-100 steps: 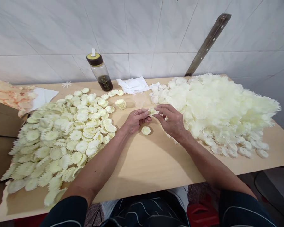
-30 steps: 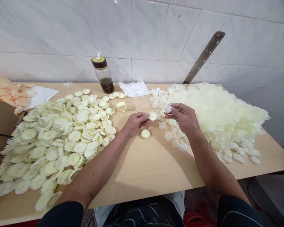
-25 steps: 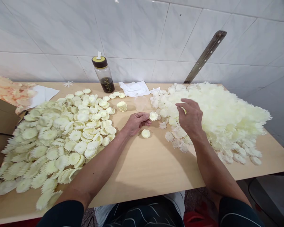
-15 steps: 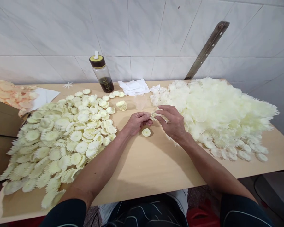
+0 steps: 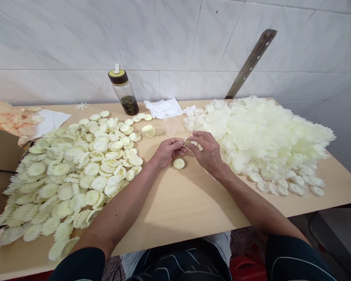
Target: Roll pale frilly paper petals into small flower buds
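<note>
My left hand (image 5: 169,152) and my right hand (image 5: 206,150) meet above the middle of the table, fingertips pinched on a small pale petal piece (image 5: 186,143). Most of that piece is hidden by the fingers. Just below them, one round pale-yellow petal piece (image 5: 179,163) with a notched edge lies on the wood. To the left spreads a large heap of cupped yellow petal pieces (image 5: 90,169). On the right is a big pile of whiter, thinner, fringed petal pieces (image 5: 257,132). A short stack of nested pieces (image 5: 148,130) stands behind my left hand.
A bottle of dark liquid (image 5: 124,93) stands near the tiled wall, beside a white tissue (image 5: 163,108). A slotted metal bar (image 5: 251,62) leans on the wall. Orange-white petals (image 5: 11,117) and a cardboard box (image 5: 2,156) are at the far left of the table (image 5: 193,210).
My right fingers have come in closer to the left fingertips, around the petal piece. The whole view has shifted slightly.
</note>
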`<state>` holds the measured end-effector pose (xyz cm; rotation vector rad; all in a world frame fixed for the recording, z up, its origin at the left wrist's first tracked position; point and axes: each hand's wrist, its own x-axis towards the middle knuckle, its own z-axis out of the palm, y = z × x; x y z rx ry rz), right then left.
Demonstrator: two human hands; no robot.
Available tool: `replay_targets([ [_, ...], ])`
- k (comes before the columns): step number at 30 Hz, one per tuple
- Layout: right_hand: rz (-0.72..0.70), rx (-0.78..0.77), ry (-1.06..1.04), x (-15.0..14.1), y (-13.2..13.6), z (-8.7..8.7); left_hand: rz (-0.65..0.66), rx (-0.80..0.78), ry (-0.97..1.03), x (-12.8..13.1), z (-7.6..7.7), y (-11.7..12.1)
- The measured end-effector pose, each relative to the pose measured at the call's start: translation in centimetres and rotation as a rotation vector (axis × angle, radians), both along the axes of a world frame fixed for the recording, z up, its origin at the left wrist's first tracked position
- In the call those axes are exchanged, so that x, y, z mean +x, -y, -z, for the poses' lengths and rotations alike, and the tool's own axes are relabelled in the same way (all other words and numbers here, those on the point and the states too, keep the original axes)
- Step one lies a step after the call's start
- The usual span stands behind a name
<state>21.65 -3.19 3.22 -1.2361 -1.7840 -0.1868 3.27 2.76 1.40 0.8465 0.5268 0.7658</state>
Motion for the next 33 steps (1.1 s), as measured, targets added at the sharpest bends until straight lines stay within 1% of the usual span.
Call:
replay_targets([
  [2,0.004,0.0,0.003,-0.2,-0.2,0.2,-0.01,-0.002,-0.001,0.0,-0.3,0.1],
  [5,-0.012,-0.007,-0.017,-0.3,-0.6,0.2,-0.041,-0.008,-0.06,0.1,-0.9,0.3],
  [8,-0.034,-0.024,-0.057,-0.2,-0.7,0.0,-0.047,-0.009,-0.126,0.2,-1.1,0.4],
  [11,-0.036,-0.064,-0.109,-0.2,-0.5,-0.1,-0.069,0.0,-0.158,0.3,-1.0,0.4],
  [16,-0.033,-0.183,-0.243,-0.6,0.0,-0.5,-0.094,0.018,-0.184,0.6,-0.8,0.4],
  [21,-0.022,-0.255,-0.29,-0.9,0.3,-1.3,-0.085,0.019,-0.181,0.6,-0.9,0.5],
  [24,0.004,-0.321,-0.325,-0.9,0.5,-1.5,-0.072,0.039,-0.161,0.5,-0.7,0.5],
  [28,0.06,-0.469,-0.479,-1.1,0.5,-1.4,-0.061,0.06,-0.14,0.5,-0.3,0.6],
  [30,0.066,-0.514,-0.574,-0.8,0.2,-1.4,-0.074,0.057,-0.133,0.5,-0.2,0.6],
  [33,0.007,-0.521,-0.831,0.7,-0.5,-1.9,-0.168,0.055,-0.106,0.6,-0.3,0.7],
])
